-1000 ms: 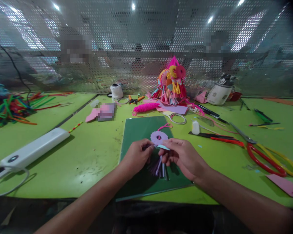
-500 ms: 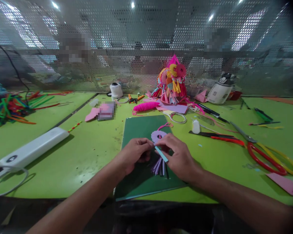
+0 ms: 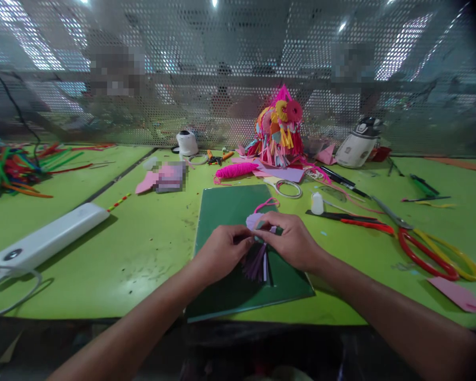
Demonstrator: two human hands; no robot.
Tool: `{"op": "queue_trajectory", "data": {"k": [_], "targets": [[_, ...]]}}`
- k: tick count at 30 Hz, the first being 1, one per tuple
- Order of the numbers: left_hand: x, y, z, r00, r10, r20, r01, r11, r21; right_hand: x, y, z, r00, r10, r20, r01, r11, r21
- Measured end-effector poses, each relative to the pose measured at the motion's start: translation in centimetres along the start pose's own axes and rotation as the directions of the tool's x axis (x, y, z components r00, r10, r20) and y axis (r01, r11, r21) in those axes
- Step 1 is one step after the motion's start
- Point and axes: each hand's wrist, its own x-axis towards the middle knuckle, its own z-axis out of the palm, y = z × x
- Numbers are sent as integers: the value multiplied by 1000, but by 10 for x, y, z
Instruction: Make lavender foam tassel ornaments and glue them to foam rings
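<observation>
My left hand (image 3: 227,251) and my right hand (image 3: 294,239) meet over a dark green board (image 3: 232,207). Fingertips of both are pinched together at the top of a purple paper tassel (image 3: 255,267), whose strips hang down over the board. Just above them lies a lavender scalloped paper disc (image 3: 253,220), partly covered by my right fingers. From the disc a pink string loop (image 3: 268,203) runs up. Only a sliver of pale blue paper shows between the fingertips; the rest of it is hidden.
Large red-and-yellow-handled scissors (image 3: 428,253) lie to the right, near a small white bottle (image 3: 317,203). Behind the board are pink yarn (image 3: 236,170), a ring-handled tool (image 3: 288,189) and a colourful paper-tassel ornament (image 3: 280,127). A white power strip (image 3: 51,235) lies left.
The pale blue strip, earlier sticking out under my right hand, is now mostly hidden at the tassel's top. My right fingers have closed in toward the left fingertips.
</observation>
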Motion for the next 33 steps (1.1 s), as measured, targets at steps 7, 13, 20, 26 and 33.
{"op": "queue_trajectory", "data": {"k": [7,13,20,26,33], "targets": [[-4,-2,1,995,80,-56,-68,980,184,0,4,3,994,75,80,-81,993,81],[-8,-3,4,993,102,-58,-88,975,203,-1,6,5,989,121,84,-131,984,120],[-8,-1,4,990,119,-79,-98,967,236,-3,4,5,992,115,54,-120,987,109],[-9,-8,7,980,175,-99,-140,948,287,-4,0,5,994,106,19,-107,989,106],[-10,-16,11,946,301,-121,-241,902,358,-5,-2,5,993,121,16,-121,988,97]]}}
